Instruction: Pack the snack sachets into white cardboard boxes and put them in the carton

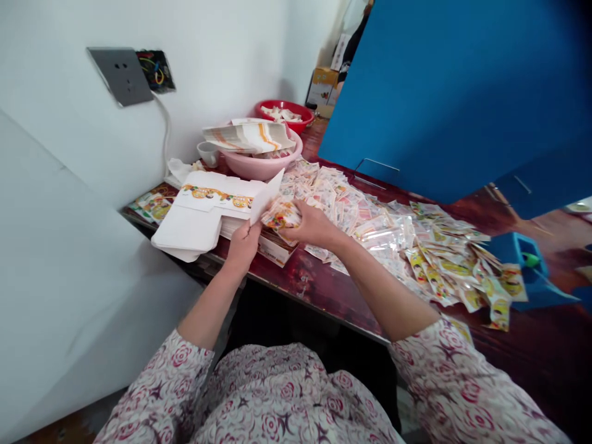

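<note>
My left hand [245, 248] grips the edge of an opened white carton, with its upright white flap [268, 194] just above the thumb. My right hand [317, 227] is closed round a small stack of printed packets [281, 214], held right beside that flap. Below the packets lies a low cardboard box [276, 250] at the table's front edge, partly covered by the hands. Left of my left hand, flat white cartons [189, 228] are stacked, a strip of orange and yellow print along them. A broad heap of small sachets [340, 197] spreads right of my right hand.
Yellow printed packets [462, 265] lie on the right, by a blue basket [513, 246]. Behind stand a pink basin [259, 166] with folded cartons, a red basin [300, 126] and a white cup [208, 154]. A blue panel [416, 92] rises over the dark red table [319, 280].
</note>
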Demonstrator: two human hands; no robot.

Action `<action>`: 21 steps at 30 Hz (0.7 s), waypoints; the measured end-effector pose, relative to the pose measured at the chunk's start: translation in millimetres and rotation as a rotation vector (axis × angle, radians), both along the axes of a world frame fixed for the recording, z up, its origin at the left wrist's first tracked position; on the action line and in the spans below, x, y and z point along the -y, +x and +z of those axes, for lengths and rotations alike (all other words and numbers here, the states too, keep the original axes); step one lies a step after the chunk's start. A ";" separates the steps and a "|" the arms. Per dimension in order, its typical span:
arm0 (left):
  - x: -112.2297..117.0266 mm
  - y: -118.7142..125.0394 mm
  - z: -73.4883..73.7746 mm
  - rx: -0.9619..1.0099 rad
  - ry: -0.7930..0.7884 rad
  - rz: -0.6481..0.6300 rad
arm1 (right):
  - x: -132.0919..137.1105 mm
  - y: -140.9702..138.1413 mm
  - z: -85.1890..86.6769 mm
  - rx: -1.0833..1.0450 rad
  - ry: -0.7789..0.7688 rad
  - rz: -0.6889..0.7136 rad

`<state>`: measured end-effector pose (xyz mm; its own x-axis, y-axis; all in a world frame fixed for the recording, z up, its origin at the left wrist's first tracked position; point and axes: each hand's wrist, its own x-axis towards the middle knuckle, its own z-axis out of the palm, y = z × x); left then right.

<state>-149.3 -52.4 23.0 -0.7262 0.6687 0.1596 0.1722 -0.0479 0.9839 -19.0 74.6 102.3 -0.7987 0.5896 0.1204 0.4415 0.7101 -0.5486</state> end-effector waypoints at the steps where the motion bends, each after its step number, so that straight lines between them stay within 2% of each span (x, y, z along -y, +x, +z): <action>1: 0.7 0.2 -1.2 0.017 -0.019 0.007 | 1.6 -3.0 -3.9 0.050 0.064 -0.001; 4: 1.9 1.5 -3.1 0.046 -0.021 0.004 | 11.5 -7.6 -13.0 0.116 0.217 0.016; 9: -0.5 6.3 -2.5 0.030 0.061 0.007 | 30.1 -20.6 -23.1 0.202 0.350 0.000; 13: -1.2 10.3 0.5 -0.010 0.058 0.007 | 25.4 -22.1 -20.0 0.277 0.283 0.034; 17: 0.0 13.1 0.1 -0.031 0.051 -0.001 | 10.4 -2.6 -11.4 0.113 0.155 0.234; 19: 0.1 14.1 -1.8 -0.027 0.056 -0.004 | 7.9 7.3 -14.0 0.037 0.166 0.338; 21: -0.6 14.7 -3.9 -0.014 0.057 -0.007 | 10.1 12.4 -22.0 0.034 0.213 0.381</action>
<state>-134.6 -51.8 19.1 -0.7190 0.6633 0.2077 0.1852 -0.1052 0.9771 -6.6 64.5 80.3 -0.9599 0.2171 0.1776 0.1414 0.9213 -0.3622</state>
